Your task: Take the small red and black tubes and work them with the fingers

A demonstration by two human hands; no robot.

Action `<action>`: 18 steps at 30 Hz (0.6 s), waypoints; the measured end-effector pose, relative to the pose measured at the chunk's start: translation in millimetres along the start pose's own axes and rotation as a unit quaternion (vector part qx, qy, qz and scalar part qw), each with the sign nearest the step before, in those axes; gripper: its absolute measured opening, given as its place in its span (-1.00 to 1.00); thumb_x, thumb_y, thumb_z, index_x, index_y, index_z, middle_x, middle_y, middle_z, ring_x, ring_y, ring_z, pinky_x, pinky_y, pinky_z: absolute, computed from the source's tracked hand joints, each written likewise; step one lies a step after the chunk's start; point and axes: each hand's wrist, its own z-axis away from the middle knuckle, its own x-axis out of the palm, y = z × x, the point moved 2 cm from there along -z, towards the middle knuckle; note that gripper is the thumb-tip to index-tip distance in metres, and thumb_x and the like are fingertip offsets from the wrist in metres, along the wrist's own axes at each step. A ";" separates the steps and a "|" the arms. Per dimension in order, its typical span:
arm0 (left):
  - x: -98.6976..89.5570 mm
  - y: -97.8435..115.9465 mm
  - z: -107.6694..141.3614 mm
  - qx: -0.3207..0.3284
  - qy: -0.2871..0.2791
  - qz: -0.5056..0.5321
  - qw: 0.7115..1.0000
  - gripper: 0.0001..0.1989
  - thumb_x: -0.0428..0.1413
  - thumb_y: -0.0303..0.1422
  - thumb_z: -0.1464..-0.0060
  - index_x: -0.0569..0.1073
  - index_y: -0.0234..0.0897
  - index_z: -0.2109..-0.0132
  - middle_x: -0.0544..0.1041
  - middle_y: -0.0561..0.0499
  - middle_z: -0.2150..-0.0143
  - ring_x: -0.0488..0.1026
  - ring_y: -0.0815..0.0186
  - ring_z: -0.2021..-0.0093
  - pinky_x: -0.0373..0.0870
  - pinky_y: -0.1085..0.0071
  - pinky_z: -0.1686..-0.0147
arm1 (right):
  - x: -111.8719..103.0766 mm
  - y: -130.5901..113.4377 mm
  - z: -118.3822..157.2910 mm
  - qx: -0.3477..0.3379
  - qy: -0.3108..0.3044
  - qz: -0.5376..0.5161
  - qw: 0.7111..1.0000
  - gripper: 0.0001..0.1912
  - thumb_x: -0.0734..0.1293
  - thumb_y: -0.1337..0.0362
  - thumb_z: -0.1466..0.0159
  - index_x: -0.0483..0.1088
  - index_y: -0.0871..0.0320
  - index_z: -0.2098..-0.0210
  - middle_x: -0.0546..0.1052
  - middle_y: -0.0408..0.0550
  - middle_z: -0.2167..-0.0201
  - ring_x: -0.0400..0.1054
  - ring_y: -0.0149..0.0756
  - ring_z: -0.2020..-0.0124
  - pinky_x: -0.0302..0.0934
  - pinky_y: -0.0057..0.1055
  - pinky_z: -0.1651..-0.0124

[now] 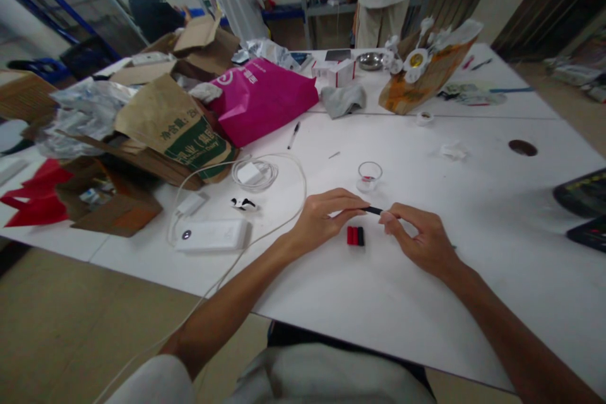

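Observation:
A short black stick-like piece [373, 209] is pinched at its left end by my left hand [326, 218] and at its right end by my right hand [419, 233], above the white table. Just below it, red pieces [352, 235] and a black piece [361, 236] lie side by side on the tabletop. Behind my hands stands a small clear cup [369, 177] with something red at its bottom. Both hands have their fingers closed on the black piece.
A white power bank [215, 235], coiled cable [255, 175] and black-and-white item [244, 204] lie left. Farther back are a magenta bag [267, 98], cardboard box [111, 202], pen [294, 136] and grey cloth [343, 100]. People stand beyond the table; dark objects [582, 192] sit right.

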 end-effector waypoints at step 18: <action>0.6 3.7 -2.2 -0.009 0.006 0.013 1.000 -0.82 0.30 -0.29 -0.42 0.77 -0.22 -0.04 0.79 -0.13 0.04 0.75 0.23 0.05 0.70 0.32 -0.07 | 6.1 9.0 1.8 0.097 0.001 -0.137 0.986 -0.74 0.37 0.04 -0.58 0.51 0.09 0.09 0.61 -0.15 0.38 0.57 -0.31 0.37 0.47 -0.38 0.20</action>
